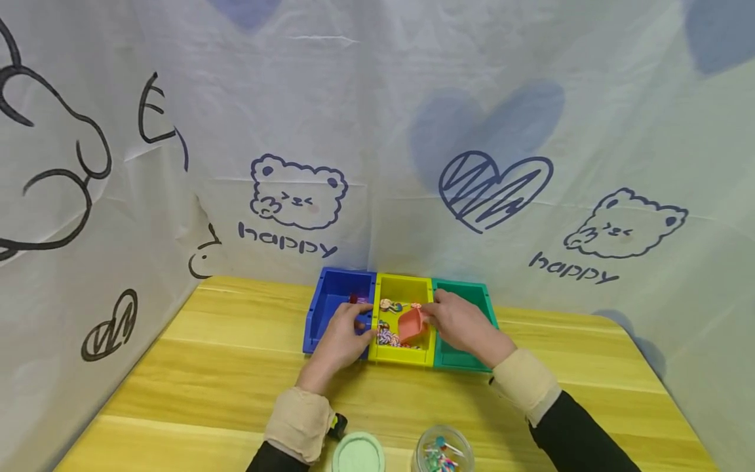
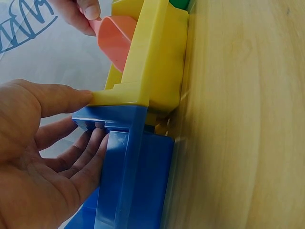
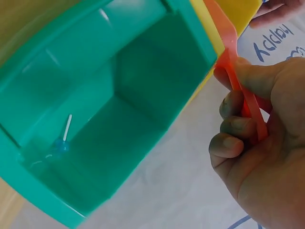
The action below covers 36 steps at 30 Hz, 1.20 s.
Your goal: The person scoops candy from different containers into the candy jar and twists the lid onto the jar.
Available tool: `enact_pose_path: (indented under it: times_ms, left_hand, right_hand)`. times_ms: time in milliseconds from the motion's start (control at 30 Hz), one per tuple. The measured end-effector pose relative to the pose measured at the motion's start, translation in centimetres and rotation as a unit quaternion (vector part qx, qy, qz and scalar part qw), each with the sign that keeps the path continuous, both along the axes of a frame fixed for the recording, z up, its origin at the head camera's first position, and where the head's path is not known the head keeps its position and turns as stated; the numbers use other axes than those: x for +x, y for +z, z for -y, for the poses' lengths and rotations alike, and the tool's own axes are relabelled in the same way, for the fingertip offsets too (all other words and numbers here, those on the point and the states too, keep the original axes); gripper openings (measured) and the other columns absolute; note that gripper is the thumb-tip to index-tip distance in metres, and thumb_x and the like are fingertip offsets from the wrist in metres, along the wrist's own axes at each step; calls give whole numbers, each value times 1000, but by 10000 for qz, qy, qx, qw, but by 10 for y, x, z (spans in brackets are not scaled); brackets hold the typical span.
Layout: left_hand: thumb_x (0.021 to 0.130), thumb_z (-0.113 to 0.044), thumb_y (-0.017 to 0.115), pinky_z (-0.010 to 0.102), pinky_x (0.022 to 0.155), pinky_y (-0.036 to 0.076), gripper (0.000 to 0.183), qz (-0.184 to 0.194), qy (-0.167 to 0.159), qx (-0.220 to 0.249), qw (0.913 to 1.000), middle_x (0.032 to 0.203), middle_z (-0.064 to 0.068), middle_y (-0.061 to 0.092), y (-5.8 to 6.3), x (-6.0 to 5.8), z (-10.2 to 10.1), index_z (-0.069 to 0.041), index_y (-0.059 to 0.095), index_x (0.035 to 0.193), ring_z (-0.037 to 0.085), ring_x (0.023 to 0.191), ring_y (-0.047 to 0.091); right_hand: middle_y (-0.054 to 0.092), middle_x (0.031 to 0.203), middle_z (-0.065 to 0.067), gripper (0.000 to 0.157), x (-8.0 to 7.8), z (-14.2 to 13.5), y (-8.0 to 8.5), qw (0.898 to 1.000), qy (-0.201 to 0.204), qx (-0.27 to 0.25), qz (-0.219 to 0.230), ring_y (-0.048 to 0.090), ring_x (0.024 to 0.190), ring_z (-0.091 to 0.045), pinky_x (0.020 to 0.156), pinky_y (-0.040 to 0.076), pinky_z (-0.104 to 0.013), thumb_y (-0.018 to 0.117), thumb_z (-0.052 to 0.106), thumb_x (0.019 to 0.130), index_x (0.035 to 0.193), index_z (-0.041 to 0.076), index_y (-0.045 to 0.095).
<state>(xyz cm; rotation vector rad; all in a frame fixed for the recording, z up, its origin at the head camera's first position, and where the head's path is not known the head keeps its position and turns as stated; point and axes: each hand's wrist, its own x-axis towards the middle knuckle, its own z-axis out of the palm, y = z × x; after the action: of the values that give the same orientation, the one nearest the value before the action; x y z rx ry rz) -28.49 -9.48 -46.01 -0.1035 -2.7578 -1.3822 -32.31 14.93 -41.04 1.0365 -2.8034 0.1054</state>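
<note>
Three joined bins stand in a row: a blue bin (image 1: 315, 318), a yellow bin (image 1: 407, 356) and a green bin (image 1: 463, 357). My left hand (image 1: 342, 335) pinches the adjoining rims of the blue and yellow bins, thumb on the yellow side and fingers on the blue side in the left wrist view. By its handle, my right hand (image 1: 463, 321) holds a pink scoop (image 1: 411, 326), its bowl inside the yellow bin. Swirl-patterned candies (image 1: 387, 337) lie there beside the scoop. Whether the scoop's bowl contains any is unclear.
A white-stick lollipop (image 3: 67, 131) lies in the green bin. Small reddish wrapped pieces (image 1: 356, 299) sit in the blue bin. Near the table's front edge are a glass jar (image 1: 442, 452) of lollipops and a pale green lid (image 1: 358, 453). A printed cloth (image 1: 389, 216) hangs behind.
</note>
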Motion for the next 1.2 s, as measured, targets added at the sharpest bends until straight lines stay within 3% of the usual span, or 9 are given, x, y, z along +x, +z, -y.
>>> enact_pose_path:
  times_ms: [400, 700, 967, 1133, 1200]
  left_hand:
    - [95, -13, 76, 40, 89, 57, 49, -121, -52, -52, 9999, 134, 13, 55, -2, -1, 4, -11, 62, 142, 22, 104, 61]
    - [95, -14, 76, 39, 88, 57, 50, -87, -29, -71, 9999, 134, 12, 55, -4, -1, 3, -11, 62, 143, 21, 104, 61]
    - [95, -14, 76, 40, 90, 57, 50, -109, -51, -56, 9999, 135, 12, 54, -3, -1, 3, -11, 62, 142, 22, 105, 61]
    - [95, -16, 76, 40, 91, 57, 50, -6, -57, -16, 10000, 136, 11, 54, -2, -1, 2, -13, 61, 143, 21, 106, 60]
    - [95, -15, 76, 40, 91, 57, 50, -27, -67, -16, 10000, 136, 11, 54, -1, -1, 2, -12, 61, 143, 22, 106, 61]
  right_hand:
    - [64, 94, -7, 29, 3, 12, -15, 9960, -492, -172, 728, 49, 76, -18, 67, 50, -29, 63, 20, 105, 126, 3, 73]
    - [61, 87, -4, 31, 1, 26, -23, 9938, -890, -319, 581, 48, 73, -18, 64, 47, -28, 62, 27, 105, 123, 5, 75]
    - [59, 85, -3, 24, -22, 27, -18, 9987, -414, -199, 221, 48, 76, -19, 74, 52, -34, 64, 22, 105, 113, 5, 78]
    - [62, 95, -6, 26, -36, 24, -14, 9995, -153, -104, 274, 50, 87, -22, 86, 54, -38, 62, 20, 106, 122, 6, 76]
    - [62, 98, -6, 27, -41, 22, -13, 9993, -67, -125, 333, 50, 90, -23, 85, 53, -37, 62, 20, 106, 125, 6, 75]
